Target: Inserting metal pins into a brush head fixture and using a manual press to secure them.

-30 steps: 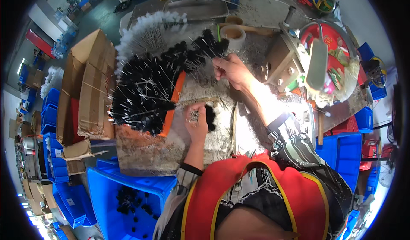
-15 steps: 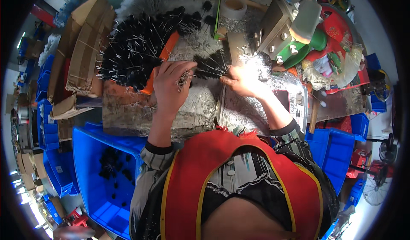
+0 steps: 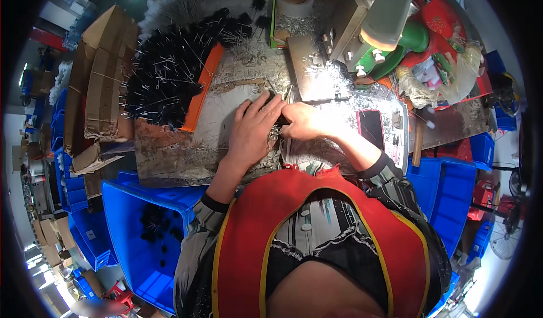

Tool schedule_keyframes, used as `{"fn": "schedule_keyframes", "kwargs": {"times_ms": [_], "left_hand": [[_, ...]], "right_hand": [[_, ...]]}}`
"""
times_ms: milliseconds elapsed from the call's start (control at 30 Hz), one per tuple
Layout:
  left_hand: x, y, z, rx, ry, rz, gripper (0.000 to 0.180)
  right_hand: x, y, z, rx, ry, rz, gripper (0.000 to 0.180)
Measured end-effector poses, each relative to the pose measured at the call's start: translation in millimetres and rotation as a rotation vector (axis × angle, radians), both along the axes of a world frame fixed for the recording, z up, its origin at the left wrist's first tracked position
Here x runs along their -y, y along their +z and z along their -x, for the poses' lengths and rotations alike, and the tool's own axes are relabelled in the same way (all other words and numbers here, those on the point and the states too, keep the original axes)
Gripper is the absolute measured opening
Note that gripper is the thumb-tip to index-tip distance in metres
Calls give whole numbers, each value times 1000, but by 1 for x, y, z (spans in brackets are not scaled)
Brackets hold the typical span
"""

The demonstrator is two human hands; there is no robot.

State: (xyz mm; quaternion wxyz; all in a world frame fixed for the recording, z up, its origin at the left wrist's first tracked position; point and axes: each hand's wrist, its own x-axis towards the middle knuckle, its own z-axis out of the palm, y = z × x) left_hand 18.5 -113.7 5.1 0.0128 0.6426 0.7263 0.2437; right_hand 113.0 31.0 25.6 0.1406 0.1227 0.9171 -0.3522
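Observation:
My left hand (image 3: 253, 128) lies palm down over the middle of the workbench (image 3: 186, 162), its fingers stretched out and a little apart, fingertips meeting my right hand. My right hand (image 3: 305, 121) is closed beside it, partly washed out by bright light. Something dark shows in the gap between the hands, but what the right fingers hold is hidden. To the left is a big heap of black bristle brushes (image 3: 164, 74) with thin twisted-wire stems. An orange strip (image 3: 203, 87) stands along the heap's right side.
A metal machine (image 3: 353, 26) with a green base rises beyond my right hand; a steel block (image 3: 305, 63) lies before it. A phone (image 3: 371, 128), a tape roll (image 3: 295, 2), a wooden handle (image 3: 418, 142) and cardboard (image 3: 110, 80) surround the bench. A blue bin (image 3: 127, 227) holds some black brushes.
Both hands have come nearer to me and together. The fanned black brushes that showed between them are out of sight. My left fingers have straightened; the view has shifted slightly.

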Motion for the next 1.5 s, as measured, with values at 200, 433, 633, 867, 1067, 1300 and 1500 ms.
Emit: {"fn": "schedule_keyframes", "kwargs": {"times_ms": [200, 433, 633, 867, 1067, 1300, 1500], "left_hand": [[-17, -9, 6, 86, 192, -85, 54], [-22, -14, 29, 230, 311, -191, 37], [-26, -29, 39, 395, 279, -21, 37], [-38, -35, 31, 805, 278, -168, 43], [-36, -30, 26, 228, 302, -372, 40], [-29, -26, 24, 476, 348, -226, 36], [-28, 8, 23, 1295, 496, -507, 23]], "right_hand": [[-9, 23, 11, -64, 133, -9, 28], [-26, 49, 27, -239, -21, 14, 46], [2, 22, 64, -810, 63, -108, 51], [-2, -27, 81, -648, 7, -257, 41], [10, -23, 80, -721, -87, -67, 44], [17, -16, 77, -805, -156, -68, 35], [33, 29, 31, -1089, -234, -14, 32]]}}
